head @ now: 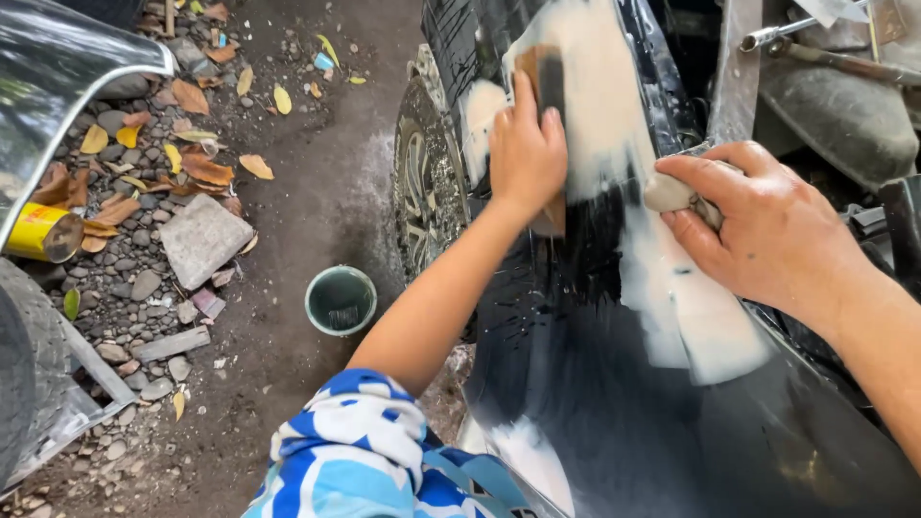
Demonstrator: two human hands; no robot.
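Sanding block [543,86] under left hand [526,149], fender [614,403]

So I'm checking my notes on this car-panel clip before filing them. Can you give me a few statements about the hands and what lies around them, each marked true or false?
1. The left hand presses a brown block against the dark car panel. True.
2. The right hand is empty. False: it grips a small wet pale wad, possibly cloth or sponge.
3. A green bucket stands on the dirt by the wheel. True.
4. The panel is dry and clean. False: pale patches and wet streaks cover it.
5. A yellow can lies on the stones at the left. True.
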